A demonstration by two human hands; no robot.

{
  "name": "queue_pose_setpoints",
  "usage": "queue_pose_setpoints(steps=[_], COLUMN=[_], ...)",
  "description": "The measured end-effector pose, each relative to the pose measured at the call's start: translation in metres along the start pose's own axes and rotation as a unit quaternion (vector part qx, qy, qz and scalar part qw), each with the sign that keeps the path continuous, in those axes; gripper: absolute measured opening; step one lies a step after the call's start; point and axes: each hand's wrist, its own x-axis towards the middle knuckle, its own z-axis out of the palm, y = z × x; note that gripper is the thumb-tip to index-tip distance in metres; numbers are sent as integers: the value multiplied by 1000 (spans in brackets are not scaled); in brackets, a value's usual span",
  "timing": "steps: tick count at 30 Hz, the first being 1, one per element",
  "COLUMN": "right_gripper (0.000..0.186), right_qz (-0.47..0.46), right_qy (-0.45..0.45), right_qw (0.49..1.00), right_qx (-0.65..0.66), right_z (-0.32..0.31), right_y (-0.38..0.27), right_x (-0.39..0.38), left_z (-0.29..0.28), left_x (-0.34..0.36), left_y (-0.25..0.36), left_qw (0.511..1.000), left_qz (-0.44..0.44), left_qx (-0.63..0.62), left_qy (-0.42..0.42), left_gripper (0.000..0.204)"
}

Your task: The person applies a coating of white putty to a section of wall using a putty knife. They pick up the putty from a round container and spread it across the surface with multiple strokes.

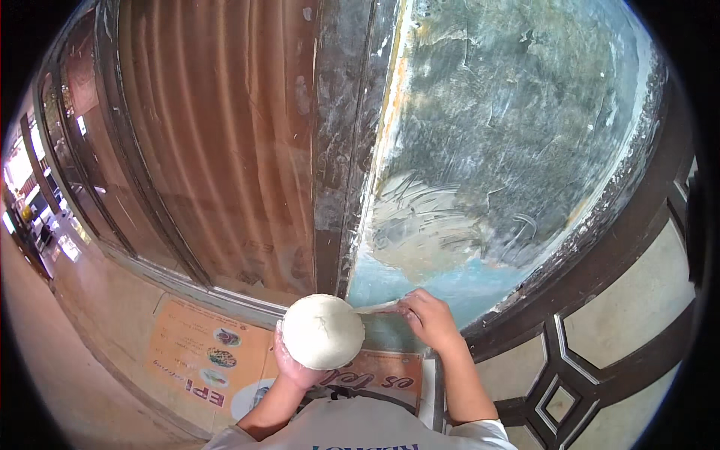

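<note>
Standing right behind this one. Left hand (pixel 292 363) has its grip clamped on the bowl (pixel 359 346), cupping it from the left and below, out in front of the shirt, low and just in front of the wall panel (pixel 517 112). Right hand (pixel 430 318) is pinched shut on a slim tool (pixel 381 307), its far end at the bowl's upper right rim; can't tell if it's actually dipping in.

My two cents: keep the bowl level and close to the panel, take small loads, wipe the extra off on the rim, then pull at a low angle with steady pressure. Thin coats beat thick blobs.

Texture-wise, the paste (pixel 322 330) is creamy white, a smooth round face with a little ridge in the middle. The panel is mottled grey-green, bluer low down, with a beige patch (pixel 427 225) full of swirly scrape marks. Flaky white runs along its edges. Brown pleated curtain (pixel 217 135) to the left, flat orange banner (pixel 180 337) on the floor.
</note>
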Motion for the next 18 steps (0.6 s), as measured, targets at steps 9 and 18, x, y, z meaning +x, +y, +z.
queue_pose_setpoints(steps=[9, 18], right_gripper=[18, 20], right_qz=[74, 69], right_qy=[144, 246], right_qw=[983, 963], right_qx=[-82, -90], right_z=[-37, -61], right_y=[15, 27], right_x=[88, 150], left_z=[-6, -13], left_x=[7, -6], left_y=[10, 18], left_qw=[994, 996], left_qz=[1, -8], left_qx=[105, -84], left_qy=[2, -6], left_gripper=[83, 85])
